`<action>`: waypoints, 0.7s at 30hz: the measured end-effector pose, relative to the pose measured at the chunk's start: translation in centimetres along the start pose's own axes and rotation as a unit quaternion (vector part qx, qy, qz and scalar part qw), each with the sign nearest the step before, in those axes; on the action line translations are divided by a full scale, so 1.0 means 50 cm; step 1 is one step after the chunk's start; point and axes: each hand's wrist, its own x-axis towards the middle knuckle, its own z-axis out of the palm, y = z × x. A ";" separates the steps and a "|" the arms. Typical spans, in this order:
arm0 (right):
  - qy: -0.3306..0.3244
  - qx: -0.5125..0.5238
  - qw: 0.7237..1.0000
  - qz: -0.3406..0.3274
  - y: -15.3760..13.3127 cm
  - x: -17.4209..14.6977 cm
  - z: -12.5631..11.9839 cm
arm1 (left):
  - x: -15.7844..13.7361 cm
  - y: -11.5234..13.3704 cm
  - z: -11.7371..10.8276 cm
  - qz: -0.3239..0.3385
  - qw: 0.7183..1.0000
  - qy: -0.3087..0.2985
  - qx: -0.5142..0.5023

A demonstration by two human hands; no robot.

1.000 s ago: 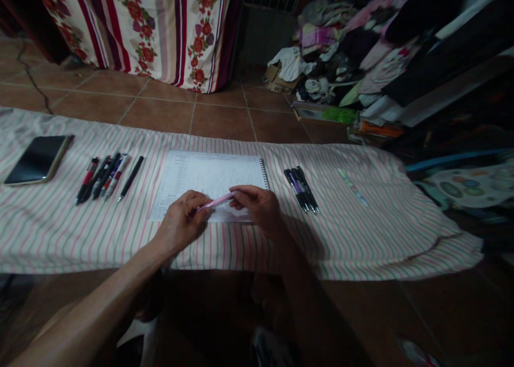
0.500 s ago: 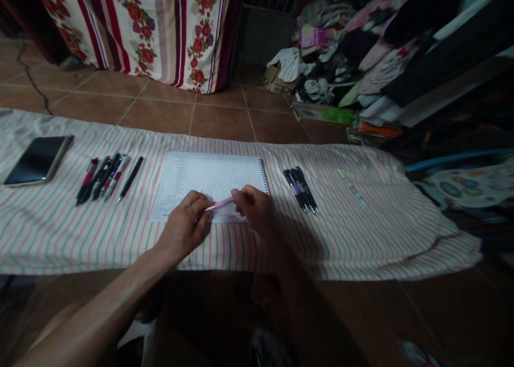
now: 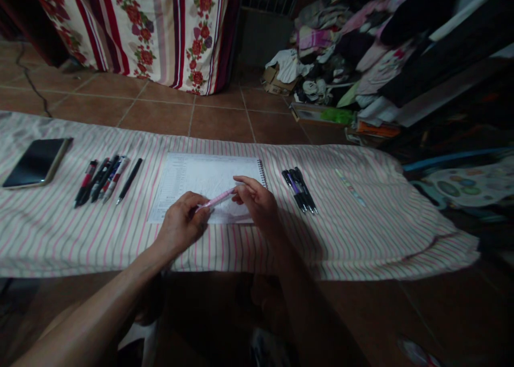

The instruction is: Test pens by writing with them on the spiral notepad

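Note:
A pink pen (image 3: 220,197) is held slantwise over a spiral notebook (image 3: 217,169) with a printed sheet along its left side. My left hand (image 3: 182,219) is closed around the pen's lower left end. At the upper right end, the fingers of my right hand (image 3: 257,201) touch the pen, the index finger stretched out above it and the others bent. Just right of the notebook lies a small group of black and purple pens (image 3: 300,190). Left of it are several more pens (image 3: 102,179), with one black pen (image 3: 129,181) slightly apart.
A striped cloth (image 3: 361,238) covers the low table. A dark-screened tablet or phone (image 3: 36,162) lies at the far left, and a pale patterned strip (image 3: 350,187) at the right. Beyond the table are a floral curtain (image 3: 160,35) and a clothes pile (image 3: 321,40).
My right index finger has lifted and straightened, and more of the pen's right end shows. Both hands stay over the notebook. The view has shifted very slightly.

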 end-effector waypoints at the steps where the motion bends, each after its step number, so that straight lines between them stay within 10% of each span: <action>1: -0.007 0.001 1.000 -0.007 0.003 0.000 0.000 | 0.000 -0.002 -0.001 -0.004 1.000 -0.004 0.000; 11: -0.019 -0.035 0.999 0.028 0.003 -0.002 0.001 | -0.001 -0.003 -0.006 -0.003 0.999 -0.015 0.028; 21: 0.031 -0.281 0.959 -0.002 0.002 -0.010 0.021 | -0.008 0.017 0.000 0.034 0.998 -0.008 0.053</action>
